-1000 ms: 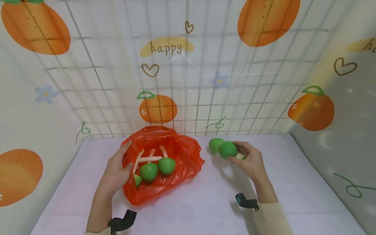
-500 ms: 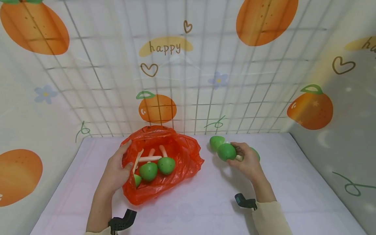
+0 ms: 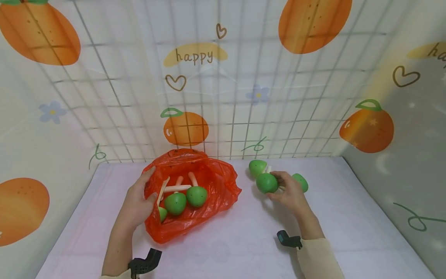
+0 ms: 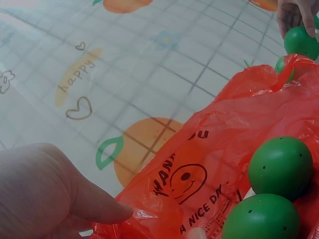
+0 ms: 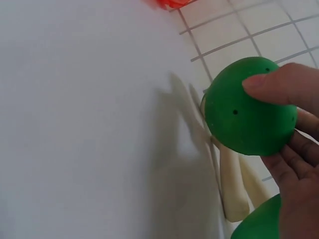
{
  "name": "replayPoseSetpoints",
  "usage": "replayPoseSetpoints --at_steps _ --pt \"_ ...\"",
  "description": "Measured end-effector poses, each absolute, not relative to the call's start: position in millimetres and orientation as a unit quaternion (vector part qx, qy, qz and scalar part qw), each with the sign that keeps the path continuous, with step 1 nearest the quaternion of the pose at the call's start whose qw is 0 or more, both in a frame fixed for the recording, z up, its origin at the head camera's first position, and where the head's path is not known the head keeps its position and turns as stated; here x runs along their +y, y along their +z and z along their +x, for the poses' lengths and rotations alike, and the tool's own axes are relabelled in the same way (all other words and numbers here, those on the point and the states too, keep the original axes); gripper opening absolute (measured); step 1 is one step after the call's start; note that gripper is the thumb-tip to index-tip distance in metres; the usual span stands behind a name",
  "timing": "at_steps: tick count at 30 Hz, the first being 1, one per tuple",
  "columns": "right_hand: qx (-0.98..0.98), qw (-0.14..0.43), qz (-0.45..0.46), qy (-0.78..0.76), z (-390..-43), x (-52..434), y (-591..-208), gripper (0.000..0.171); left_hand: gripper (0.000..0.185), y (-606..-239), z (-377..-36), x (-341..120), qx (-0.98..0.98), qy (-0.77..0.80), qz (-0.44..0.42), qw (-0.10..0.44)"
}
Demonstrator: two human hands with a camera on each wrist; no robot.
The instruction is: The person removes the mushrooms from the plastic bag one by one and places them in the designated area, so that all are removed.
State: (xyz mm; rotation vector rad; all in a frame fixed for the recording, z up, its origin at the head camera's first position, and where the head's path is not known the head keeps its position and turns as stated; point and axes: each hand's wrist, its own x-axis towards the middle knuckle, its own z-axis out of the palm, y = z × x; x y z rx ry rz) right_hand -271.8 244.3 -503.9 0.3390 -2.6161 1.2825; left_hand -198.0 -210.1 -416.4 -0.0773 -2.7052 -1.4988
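- Writing on the crumpled red plastic bag [image 4: 199, 194]: "A NICE DAY" under a smiley.
- Left hand [image 3: 136, 201] pinches the bag's rim.
- Right hand [image 3: 290, 193], right of the bag, grips a green round-capped toy mushroom [image 3: 266, 183].
- Wall behind the bag: "happy" [image 3: 194, 57].

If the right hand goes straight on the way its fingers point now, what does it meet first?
Probably the green mushroom-shaped toy lying just beyond the one the right hand holds; depth is unclear.
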Motion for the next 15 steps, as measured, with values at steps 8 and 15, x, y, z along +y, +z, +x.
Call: replayPoseSetpoints --at_steps 8,15 --pt "-0.895 0.085 0.117 0.422 -273.7 242.8 -511.3 0.071 0.075 -415.4 -196.9 -210.2 -0.873 -0.487 -0.019 0.021" --pt "-0.89 0.103 0.141 0.421 -273.7 242.6 -516.1 0.069 0.075 -416.4 -197.2 -210.8 -0.873 -0.487 -0.024 0.026"
